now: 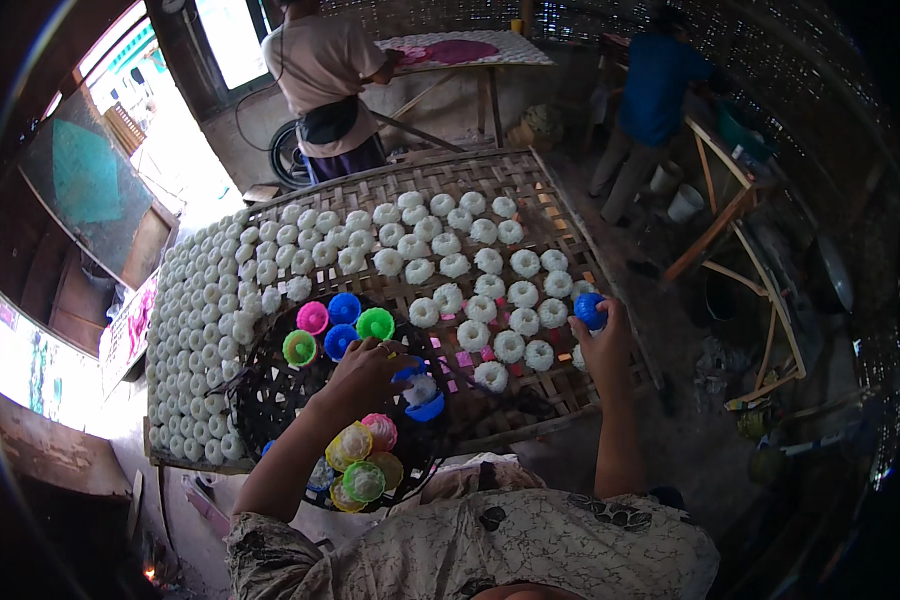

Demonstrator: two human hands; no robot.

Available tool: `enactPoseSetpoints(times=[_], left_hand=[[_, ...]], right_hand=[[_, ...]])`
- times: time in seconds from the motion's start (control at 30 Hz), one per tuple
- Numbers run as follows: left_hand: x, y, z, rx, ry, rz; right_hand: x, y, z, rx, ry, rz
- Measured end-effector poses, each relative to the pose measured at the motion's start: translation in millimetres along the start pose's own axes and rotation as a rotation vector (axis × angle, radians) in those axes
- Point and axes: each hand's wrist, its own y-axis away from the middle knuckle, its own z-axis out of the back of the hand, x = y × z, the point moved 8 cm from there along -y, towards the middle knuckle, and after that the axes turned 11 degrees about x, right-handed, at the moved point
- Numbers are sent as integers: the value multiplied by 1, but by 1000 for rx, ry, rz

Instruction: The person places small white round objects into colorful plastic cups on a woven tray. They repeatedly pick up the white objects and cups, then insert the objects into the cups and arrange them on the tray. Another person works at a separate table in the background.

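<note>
Right hand point(605, 345), grip clamped on a blue mould point(590, 310), hovers at three o'clock of the white cakes point(490, 376); left hand point(365, 375) grips another blue mould point(422, 405) over the dark basket point(260, 400).

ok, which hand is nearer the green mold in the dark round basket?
Left. The left hand is over the dark basket, just below-right of the green mold. The right hand is well off to the right, holding a blue mold at the tray's edge.

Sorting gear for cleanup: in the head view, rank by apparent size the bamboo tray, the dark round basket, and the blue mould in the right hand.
1. bamboo tray
2. dark round basket
3. blue mould, held in the right hand
</note>
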Motion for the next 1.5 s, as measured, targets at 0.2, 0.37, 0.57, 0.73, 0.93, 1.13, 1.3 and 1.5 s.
enactPoseSetpoints(times=[0.2,0.37,0.57,0.73,0.93,1.13,1.3,1.5], left_hand=[[18,24,3,-89,15,140],[38,73,34,-298,62,285],[66,166,34,-577,294,472],[79,187,0,-601,387,543],[64,190,-1,-652,176,515],[47,193,-25,-509,446,461],[35,198,-34,-449,280,504],[34,196,-45,-339,183,553]], right_hand=[[119,22,-107,638,-572,193],[199,24,-148,613,-484,356],[211,75,-132,1038,-170,685],[212,88,-132,914,-74,764],[160,42,-136,1036,-550,174],[155,-15,-80,450,-39,368],[221,67,-152,1099,-573,397],[286,108,-197,1084,-258,771]])
